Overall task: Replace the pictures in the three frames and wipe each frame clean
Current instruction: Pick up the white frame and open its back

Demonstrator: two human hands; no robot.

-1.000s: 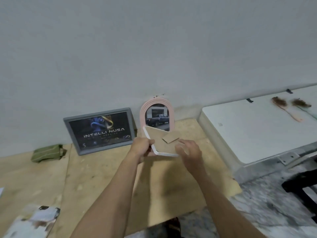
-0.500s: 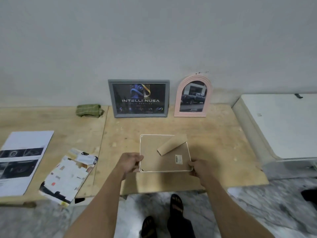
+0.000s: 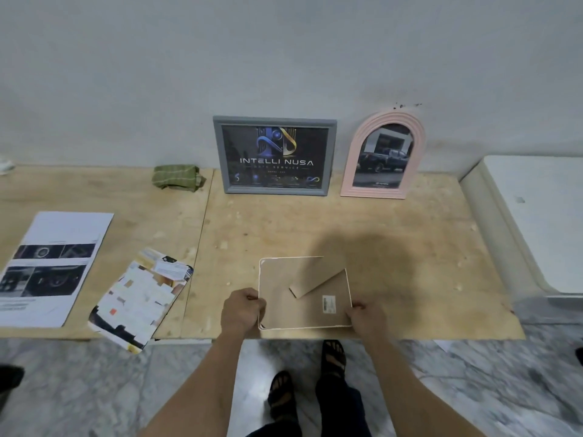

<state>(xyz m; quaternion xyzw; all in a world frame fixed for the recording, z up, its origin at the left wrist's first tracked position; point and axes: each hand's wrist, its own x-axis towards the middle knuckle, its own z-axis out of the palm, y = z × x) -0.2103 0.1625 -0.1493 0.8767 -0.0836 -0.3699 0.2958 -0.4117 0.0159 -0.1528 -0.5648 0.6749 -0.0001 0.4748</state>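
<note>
Open plywood (image 3: 394, 234) lies between the face-down frame (image 3: 304, 293) and the grey frame (image 3: 274, 156) and pink arched frame (image 3: 383, 156) at the wall, loose printed sheets (image 3: 138, 298) crowding the left

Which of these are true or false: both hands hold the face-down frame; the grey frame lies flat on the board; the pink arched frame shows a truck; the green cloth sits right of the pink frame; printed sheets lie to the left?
1. Both hands hold the face-down frame. True: the left hand and right hand grip the white frame by its near corners, back side up.
2. The grey frame lies flat. False: it stands leaning against the wall.
3. The pink arched frame shows a truck. True.
4. The green cloth sits right of the pink frame. False: it lies left of the grey frame.
5. Printed sheets lie to the left. True.
</note>
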